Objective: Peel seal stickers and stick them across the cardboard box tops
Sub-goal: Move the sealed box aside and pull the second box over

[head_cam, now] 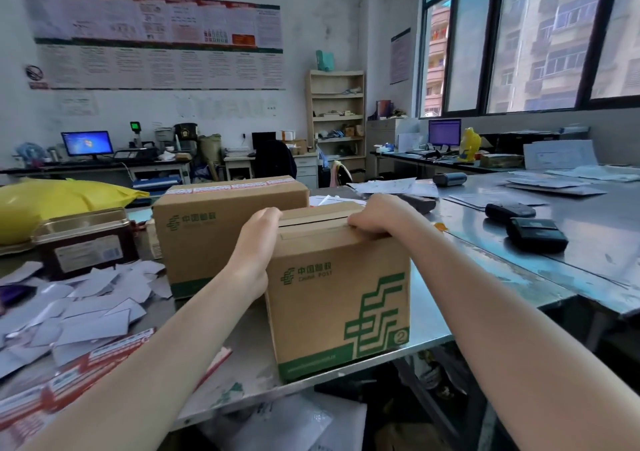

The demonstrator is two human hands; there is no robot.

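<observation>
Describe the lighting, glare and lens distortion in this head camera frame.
Head view: daylight enters through the windows on the right, leaving a pale sheen on the metal table; the wide-angle lens bows the wall poster and stretches both forearms; the near box, held by the left hand and right hand, is sharp; the poster's small print is too soft to read.

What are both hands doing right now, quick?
Left hand: grips the top left edge of the near brown cardboard box, fingers curled over it.
Right hand: fingers curled over the box's top right edge.
</observation>
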